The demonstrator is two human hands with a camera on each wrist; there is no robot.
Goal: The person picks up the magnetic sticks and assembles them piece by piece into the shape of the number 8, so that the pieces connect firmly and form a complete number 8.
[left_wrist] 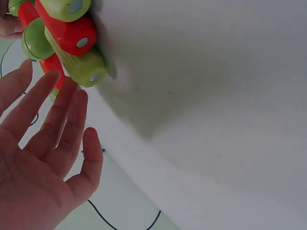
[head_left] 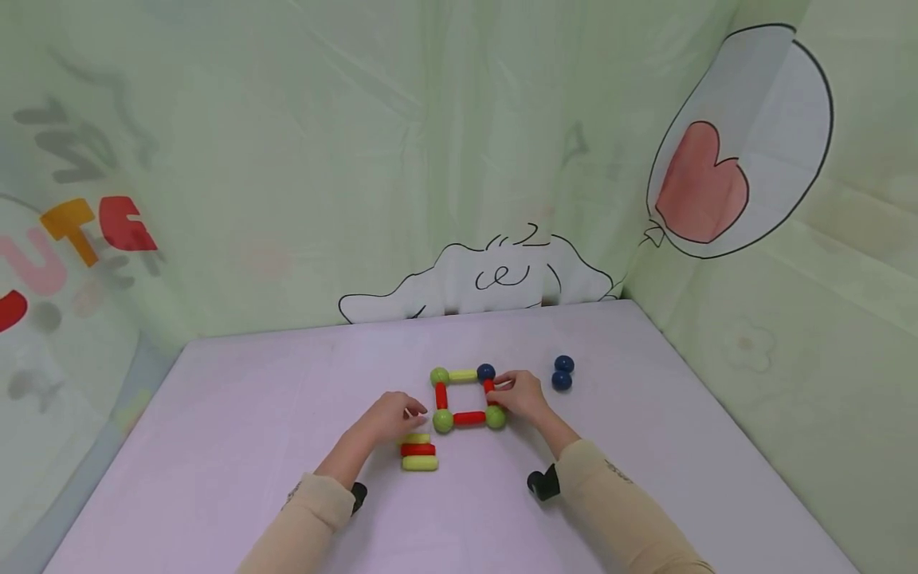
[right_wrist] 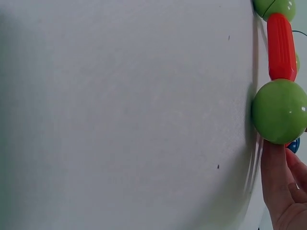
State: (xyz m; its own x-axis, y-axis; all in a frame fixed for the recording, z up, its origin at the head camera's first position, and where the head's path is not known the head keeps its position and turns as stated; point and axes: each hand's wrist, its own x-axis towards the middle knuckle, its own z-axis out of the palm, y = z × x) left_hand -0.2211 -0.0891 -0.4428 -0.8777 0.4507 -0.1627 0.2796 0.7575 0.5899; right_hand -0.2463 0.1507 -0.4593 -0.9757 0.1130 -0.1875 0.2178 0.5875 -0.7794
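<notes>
A square of magnetic rods and balls lies on the table, with three green balls and one dark blue ball (head_left: 486, 372) at its corners. Its left, near and right sides are red rods; a yellow-green rod (head_left: 462, 375) forms the far side. My right hand (head_left: 523, 395) pinches the right red rod (head_left: 489, 386), fingers close to the near-right green ball (right_wrist: 280, 111). Left of the square hovers my left hand (head_left: 390, 415), fingers relaxed and holding nothing. Just below it lie two yellow-green rods (head_left: 419, 463) and a red rod (head_left: 418, 450), side by side.
Two dark blue balls (head_left: 562, 380) sit together to the right of the square, beyond my right hand. The pale table (head_left: 237, 422) ends at a printed curtain (head_left: 287, 159) behind, and more curtain hangs along both sides.
</notes>
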